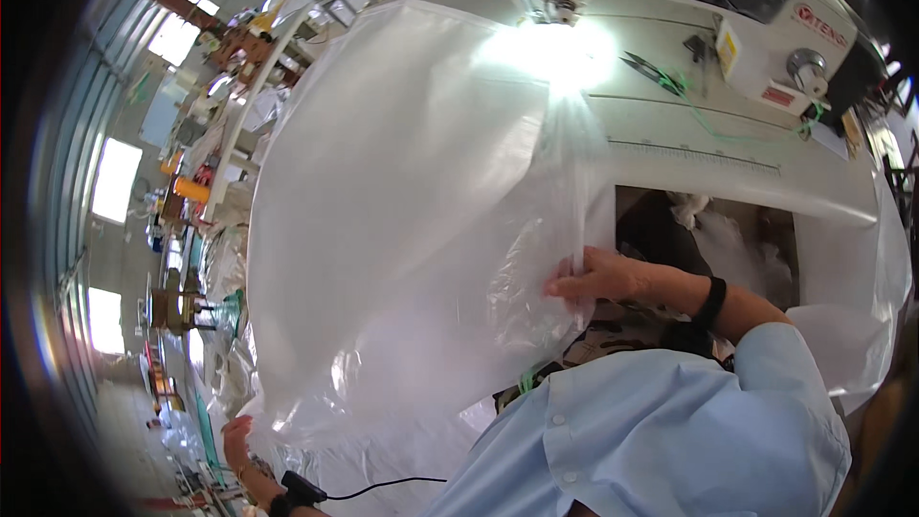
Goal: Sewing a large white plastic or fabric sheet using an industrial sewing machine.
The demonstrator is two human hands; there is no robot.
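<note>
A large sheet of translucent white plastic (402,201) spreads across the sewing machine table and hangs down toward me. Its right edge runs up in gathered folds to the glare under the sewing machine head (560,8); the needle is lost in that light. With thumb and fingers closed, my right hand (603,278) pinches this edge near its lower part. My left hand (236,440) is far out at the lower left, its fingers curled at the sheet's lower left corner, where the plastic is drawn toward it.
Small black thread snips (654,73) with green thread lie on the table right of the machine's light. A ruler scale (694,155) runs along the table. Beyond a cut-out at the right, dark and whitish material (732,244) shows. Cluttered shelves (225,148) line the left.
</note>
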